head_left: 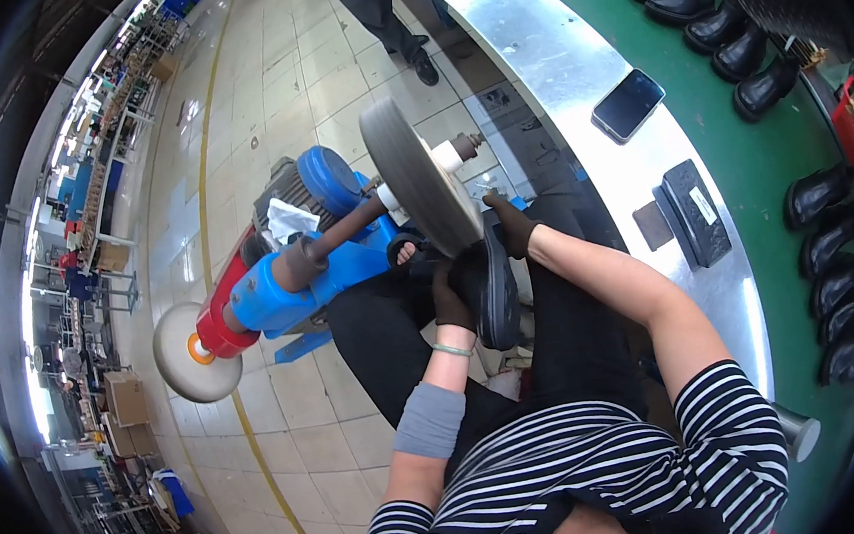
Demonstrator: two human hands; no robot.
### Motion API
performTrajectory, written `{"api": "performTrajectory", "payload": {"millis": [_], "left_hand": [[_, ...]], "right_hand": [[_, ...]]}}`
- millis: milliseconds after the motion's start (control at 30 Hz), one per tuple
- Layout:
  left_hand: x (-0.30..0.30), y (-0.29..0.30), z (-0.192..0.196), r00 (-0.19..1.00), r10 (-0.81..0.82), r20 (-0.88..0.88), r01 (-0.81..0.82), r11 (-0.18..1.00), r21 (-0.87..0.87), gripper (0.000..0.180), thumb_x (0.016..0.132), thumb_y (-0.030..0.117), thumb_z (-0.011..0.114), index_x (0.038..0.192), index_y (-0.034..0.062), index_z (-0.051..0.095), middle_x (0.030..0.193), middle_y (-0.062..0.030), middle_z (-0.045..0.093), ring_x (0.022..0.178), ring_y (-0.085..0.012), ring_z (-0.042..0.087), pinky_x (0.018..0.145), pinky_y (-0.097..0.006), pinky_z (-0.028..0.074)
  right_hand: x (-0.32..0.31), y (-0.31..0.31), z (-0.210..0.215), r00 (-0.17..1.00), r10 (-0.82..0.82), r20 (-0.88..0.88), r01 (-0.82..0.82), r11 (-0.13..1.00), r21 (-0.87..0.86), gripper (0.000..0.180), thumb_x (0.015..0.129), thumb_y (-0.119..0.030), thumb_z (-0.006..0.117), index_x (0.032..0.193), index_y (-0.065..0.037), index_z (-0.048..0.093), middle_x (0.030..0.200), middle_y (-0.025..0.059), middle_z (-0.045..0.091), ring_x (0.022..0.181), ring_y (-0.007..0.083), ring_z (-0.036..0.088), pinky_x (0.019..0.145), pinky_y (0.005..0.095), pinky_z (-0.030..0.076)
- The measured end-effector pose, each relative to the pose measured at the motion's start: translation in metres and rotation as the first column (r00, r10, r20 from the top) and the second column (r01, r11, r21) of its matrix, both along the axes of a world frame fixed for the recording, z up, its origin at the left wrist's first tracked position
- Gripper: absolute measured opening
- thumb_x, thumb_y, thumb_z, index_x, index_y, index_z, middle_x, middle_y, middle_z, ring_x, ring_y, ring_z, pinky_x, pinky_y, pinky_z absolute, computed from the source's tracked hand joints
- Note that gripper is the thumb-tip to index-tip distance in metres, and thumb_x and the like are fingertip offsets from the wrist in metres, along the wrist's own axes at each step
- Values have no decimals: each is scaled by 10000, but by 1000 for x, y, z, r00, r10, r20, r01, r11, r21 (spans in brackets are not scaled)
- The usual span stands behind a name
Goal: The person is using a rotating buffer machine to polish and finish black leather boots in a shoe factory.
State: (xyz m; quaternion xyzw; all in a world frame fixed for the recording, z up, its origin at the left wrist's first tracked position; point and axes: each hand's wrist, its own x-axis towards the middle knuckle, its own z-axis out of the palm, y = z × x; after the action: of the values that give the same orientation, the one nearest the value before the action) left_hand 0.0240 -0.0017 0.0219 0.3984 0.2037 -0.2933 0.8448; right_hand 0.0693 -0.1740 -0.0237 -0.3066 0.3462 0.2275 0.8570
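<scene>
A black shoe [497, 297] is held between my knees' height and a large grey-brown buffing wheel [418, 175], its dark sole edge turned to the right. The toe end lies right at the wheel's lower rim; whether they touch I cannot make out. My left hand [452, 298], in a brown glove, is closed on the shoe from its left side, fingers mostly hidden. On the other side, my right hand [513, 226], also brown-gloved, grips around the shoe's far end close to the wheel, its fingers partly hidden.
The blue and red polishing machine [283, 288] carries a second, pale wheel [188, 354]. A metal bench [570, 50] at right bears a phone [627, 106] and a black block [696, 214]. Several black shoes [825, 286] line the green surface beyond. A person's legs [379, 15] stand ahead.
</scene>
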Motion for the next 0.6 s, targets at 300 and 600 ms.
{"api": "performTrajectory", "payload": {"millis": [300, 600], "left_hand": [[-14, -16, -19, 982, 182, 55, -188, 972, 139, 423, 863, 399, 529, 1119, 72, 607, 1102, -50, 626, 1025, -196, 575, 951, -334, 405], [-66, -30, 3, 978, -2, -206, -51, 966, -252, 571, 869, 492, 493, 1263, 80, 490, 1288, -85, 496, 1202, -266, 451, 1049, -425, 326]], "right_hand": [[28, 5, -69, 919, 52, 390, 63, 959, -277, 543, 871, -406, 509, 1307, -88, 449, 1221, 157, 558, 1073, 243, 548, 965, 359, 388], [-5, -13, -13, 504, 589, 631, 238, 608, -758, 415, 923, -173, 416, 1329, -85, 426, 1241, 155, 544, 1123, 280, 513, 975, 366, 378]]}}
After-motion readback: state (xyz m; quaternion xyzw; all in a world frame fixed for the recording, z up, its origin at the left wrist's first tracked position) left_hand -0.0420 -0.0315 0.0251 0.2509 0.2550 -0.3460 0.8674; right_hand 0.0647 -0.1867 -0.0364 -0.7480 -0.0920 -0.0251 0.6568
